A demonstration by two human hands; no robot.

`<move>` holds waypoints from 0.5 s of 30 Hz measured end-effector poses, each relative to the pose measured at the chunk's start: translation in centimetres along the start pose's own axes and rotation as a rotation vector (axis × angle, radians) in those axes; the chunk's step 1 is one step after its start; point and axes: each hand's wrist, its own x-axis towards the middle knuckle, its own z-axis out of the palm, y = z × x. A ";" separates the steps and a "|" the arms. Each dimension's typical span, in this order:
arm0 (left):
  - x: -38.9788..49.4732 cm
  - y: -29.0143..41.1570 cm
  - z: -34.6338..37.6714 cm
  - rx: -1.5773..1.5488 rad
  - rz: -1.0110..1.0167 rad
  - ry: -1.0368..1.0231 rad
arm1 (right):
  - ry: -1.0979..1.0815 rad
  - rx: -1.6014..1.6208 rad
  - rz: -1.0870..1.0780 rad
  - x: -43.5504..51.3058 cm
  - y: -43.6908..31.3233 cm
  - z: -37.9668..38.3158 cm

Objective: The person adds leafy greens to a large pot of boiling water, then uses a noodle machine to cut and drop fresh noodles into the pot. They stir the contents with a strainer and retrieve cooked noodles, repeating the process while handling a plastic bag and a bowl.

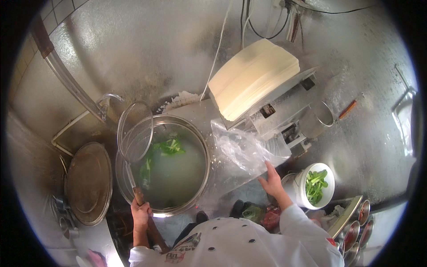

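My left hand (141,212) grips the wooden handle (138,195) of a long-handled wire-mesh strainer (135,131). The strainer's bowl is over the left rim of a large round metal pot (207,167). Cloudy liquid (180,180) fills the pot, and green leaves (172,147) float in it towards the back and left. My right hand (274,183) reaches out with thumb and forefinger apart, at the near edge of a clear plastic bag (237,147). Whether a fingertip touches the plastic I cannot tell. The bag lies on the metal counter (223,183) right of the pot.
A large cream-coloured layered block (257,76), perhaps dough, rests on a metal machine (267,116). Cut greens fill a white bucket (298,190) at right. A round lid (88,183) leans at left, below a tap (111,96). Several seasoning pots (351,235) stand at lower right.
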 end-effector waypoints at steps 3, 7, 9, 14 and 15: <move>0.0 0.1 -0.4 -0.009 0.010 -0.026 | -0.091 -0.134 0.029 1.6 -0.1 2.3; 0.0 0.0 -1.1 0.045 0.060 -0.052 | -0.081 -0.237 0.081 0.9 -0.9 2.6; -0.2 -0.2 -1.3 0.053 0.063 -0.036 | 0.026 -0.256 0.131 -0.1 -1.8 2.2; -0.2 -0.4 -1.6 -0.003 0.058 -0.090 | 0.131 -0.123 0.160 -1.4 -3.4 2.0; -0.3 -0.5 -1.8 -0.018 0.066 -0.102 | 0.151 -0.110 0.123 -1.6 -3.7 2.3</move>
